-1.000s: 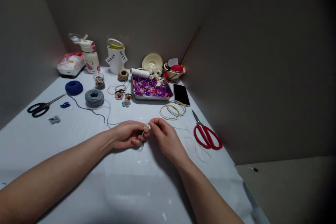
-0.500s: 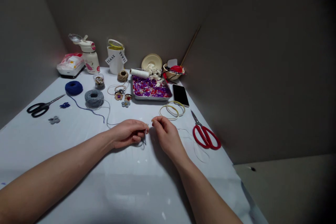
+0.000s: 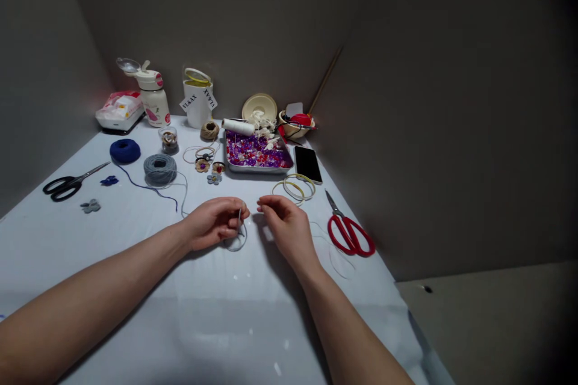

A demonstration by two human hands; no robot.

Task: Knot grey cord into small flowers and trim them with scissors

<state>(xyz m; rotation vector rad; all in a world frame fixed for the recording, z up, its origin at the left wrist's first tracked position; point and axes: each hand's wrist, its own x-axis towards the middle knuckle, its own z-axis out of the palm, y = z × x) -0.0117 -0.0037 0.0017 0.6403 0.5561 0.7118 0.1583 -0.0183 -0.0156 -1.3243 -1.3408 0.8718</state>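
Thin needle point(image 3: 239, 222) stands pinched in the left hand point(image 3: 212, 224), its stiff, slippery shaft best held near the top. Soft, light loop of gray yarn point(image 3: 235, 245) hangs below, on the white tabletop point(image 3: 135, 289). Curled right hand point(image 3: 286, 230) sits just apart, any grip too fine to tell.

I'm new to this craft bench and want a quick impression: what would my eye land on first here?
Your eye would likely land first on the shallow metal tray of purple, red and white beads, far back at centre, then on the red-handled scissors at right. In the middle, the left hand pinches a thin metal needle above a pale thread loop, with the right hand close beside it.
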